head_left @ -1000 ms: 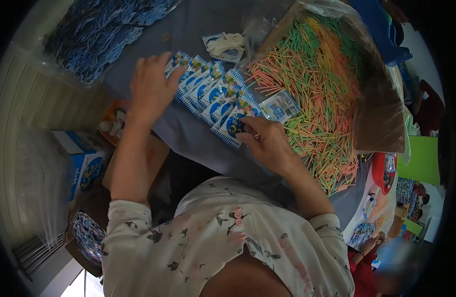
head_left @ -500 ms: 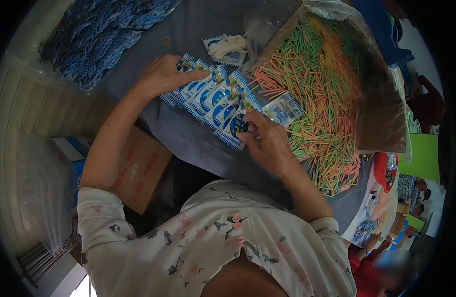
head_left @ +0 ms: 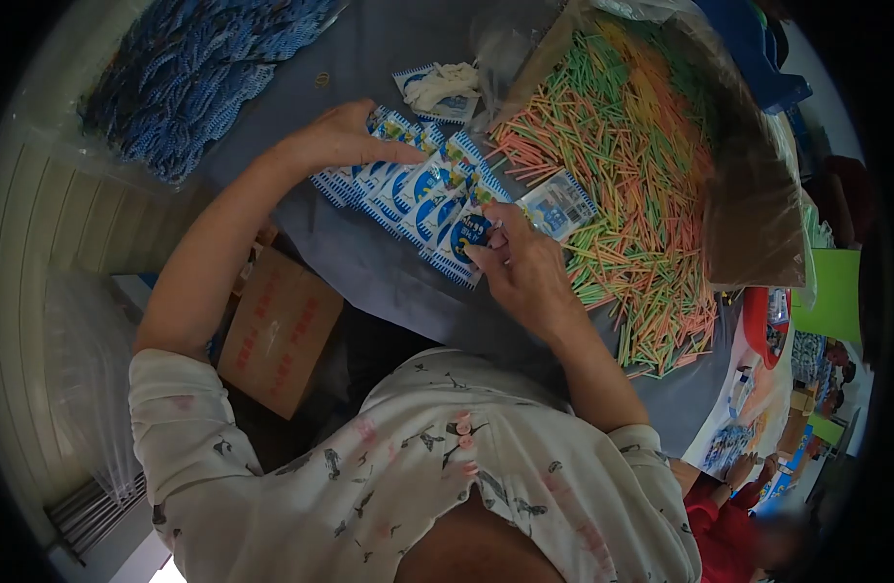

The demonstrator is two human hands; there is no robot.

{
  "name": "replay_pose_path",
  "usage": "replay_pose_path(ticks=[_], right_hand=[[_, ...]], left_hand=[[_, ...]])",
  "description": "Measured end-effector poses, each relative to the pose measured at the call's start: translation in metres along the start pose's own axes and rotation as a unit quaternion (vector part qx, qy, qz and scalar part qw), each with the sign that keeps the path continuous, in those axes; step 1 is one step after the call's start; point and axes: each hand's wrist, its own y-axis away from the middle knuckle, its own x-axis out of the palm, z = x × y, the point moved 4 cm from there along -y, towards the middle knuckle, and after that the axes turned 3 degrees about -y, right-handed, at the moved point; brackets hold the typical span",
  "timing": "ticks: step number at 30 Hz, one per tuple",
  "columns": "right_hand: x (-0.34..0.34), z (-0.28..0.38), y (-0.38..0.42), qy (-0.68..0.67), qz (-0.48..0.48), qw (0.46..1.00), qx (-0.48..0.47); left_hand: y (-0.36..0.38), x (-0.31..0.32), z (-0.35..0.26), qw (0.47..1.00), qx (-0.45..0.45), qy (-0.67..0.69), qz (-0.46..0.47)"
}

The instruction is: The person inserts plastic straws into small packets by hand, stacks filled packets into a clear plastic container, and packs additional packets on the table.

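An overlapping row of blue-and-white printed sachets (head_left: 429, 199) lies on the grey cloth-covered table. My left hand (head_left: 348, 141) is closed over the row's upper left end, its thumb stretched across the sachets and its other fingers mostly hidden. At the lower right end, my right hand (head_left: 526, 260) pinches the edge of the end sachet between thumb and index finger. Just beyond that hand, a single sachet with its back showing (head_left: 558, 205) rests against a big heap of thin green, orange and yellow sticks (head_left: 641, 185).
Strips of blue sachets (head_left: 209, 83) are piled at the upper left. A pale crumpled item (head_left: 441, 87) sits on another sachet near a small ring (head_left: 321, 80). Below the table edge stands a cardboard box (head_left: 280, 330). A co-worker in a red sleeve (head_left: 724, 530) is at lower right.
My left hand has slid slightly right along the row, its thumb further over the sachets. My right hand stays at the end sachet. The view has shifted a little.
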Motion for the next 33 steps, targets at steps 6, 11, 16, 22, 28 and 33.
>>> replay_pose_path(ticks=[6, 11, 16, 22, 28, 33], right_hand=[[0.008, 0.001, -0.010, 0.063, -0.006, 0.998, -0.028], [0.009, 0.000, -0.015, 0.058, 0.000, 0.998, -0.029], [0.009, -0.005, -0.014, 0.013, -0.002, 1.000, -0.012], [0.019, -0.021, -0.008, -0.285, -0.068, 0.954, 0.059], [0.022, -0.013, -0.015, -0.368, 0.046, 0.920, 0.128], [0.005, 0.003, -0.020, -0.238, 0.123, 0.963, -0.038]], left_hand=[[0.006, 0.013, -0.032, 0.997, 0.045, -0.010, 0.062], [0.005, 0.025, -0.040, 0.992, 0.089, 0.074, 0.058], [0.012, 0.041, -0.032, 0.984, 0.130, 0.124, -0.004], [0.068, 0.058, -0.021, 0.957, 0.179, 0.181, -0.137], [0.117, 0.081, -0.008, 0.880, 0.240, 0.296, -0.284], [0.151, 0.072, -0.016, 0.827, 0.350, 0.199, -0.392]])
